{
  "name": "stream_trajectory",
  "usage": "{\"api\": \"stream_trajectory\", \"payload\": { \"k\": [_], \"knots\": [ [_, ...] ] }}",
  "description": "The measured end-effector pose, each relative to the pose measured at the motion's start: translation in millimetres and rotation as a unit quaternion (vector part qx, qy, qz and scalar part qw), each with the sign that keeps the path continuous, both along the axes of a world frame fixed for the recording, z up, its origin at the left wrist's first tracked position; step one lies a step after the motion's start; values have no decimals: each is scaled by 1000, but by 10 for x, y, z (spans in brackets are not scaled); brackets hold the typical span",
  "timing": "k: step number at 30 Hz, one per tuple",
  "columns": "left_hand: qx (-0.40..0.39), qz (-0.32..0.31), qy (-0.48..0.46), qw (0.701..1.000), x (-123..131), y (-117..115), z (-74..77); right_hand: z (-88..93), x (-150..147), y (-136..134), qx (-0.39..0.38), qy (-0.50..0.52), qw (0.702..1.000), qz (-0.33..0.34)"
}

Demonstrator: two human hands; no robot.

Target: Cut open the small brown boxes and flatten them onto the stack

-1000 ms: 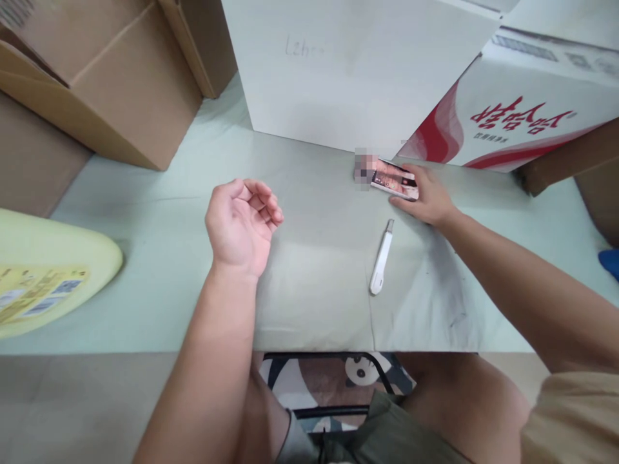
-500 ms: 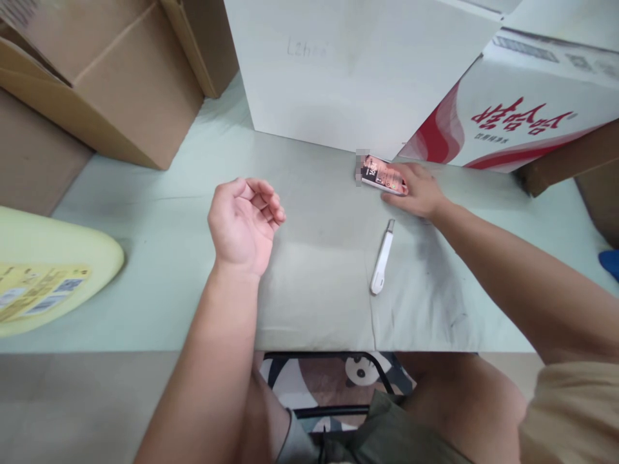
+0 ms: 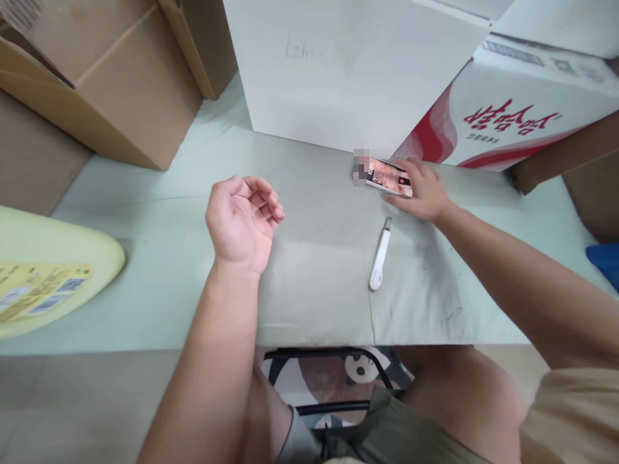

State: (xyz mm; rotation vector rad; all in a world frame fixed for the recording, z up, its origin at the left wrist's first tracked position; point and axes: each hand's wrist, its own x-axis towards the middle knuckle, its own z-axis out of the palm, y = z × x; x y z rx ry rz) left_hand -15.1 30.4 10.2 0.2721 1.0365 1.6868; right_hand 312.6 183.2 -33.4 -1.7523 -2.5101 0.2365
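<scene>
A smartphone (image 3: 387,176) with a lit screen lies flat on the cloth-covered table, close to the foot of a large white box. My right hand (image 3: 422,191) is at its right end, thumb on the near side and fingers spread on the far side; whether the fingertips still touch the edge I cannot tell. Nearer to me lies a white utility knife (image 3: 380,256), its tip pointing away. My left hand (image 3: 244,222) is held over the table left of the phone, palm turned inward, fingers loosely curled and nothing in it.
The white box (image 3: 338,77) stands at the back, beside a red-and-white carton (image 3: 512,109). Brown cardboard boxes (image 3: 140,84) are at the left rear. A pale yellow bottle (image 3: 58,258) lies at the left, and a blue object (image 3: 607,261) shows at the right edge.
My right hand has drawn back slightly to the right, uncovering more of the phone's right end. My left hand stays nearly still.
</scene>
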Motion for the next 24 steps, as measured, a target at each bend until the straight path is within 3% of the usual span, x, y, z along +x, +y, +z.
{"api": "stream_trajectory", "payload": {
  "k": [6,11,17,21,24],
  "knots": [
    [21,-3,-10,1000,-96,-93,37,207,168,-251,32,17,999,-6],
    [38,30,-46,998,-203,-222,126,458,-159,-417,47,12,999,-1],
    [57,48,-66,995,-447,-371,156,647,-1204,-471,63,42,986,148],
    [64,64,-81,993,-691,-476,136,734,-2184,-439,65,62,958,272],
    [62,84,-93,990,-840,-551,142,872,-2962,-464,73,76,940,325]
  ]
}}
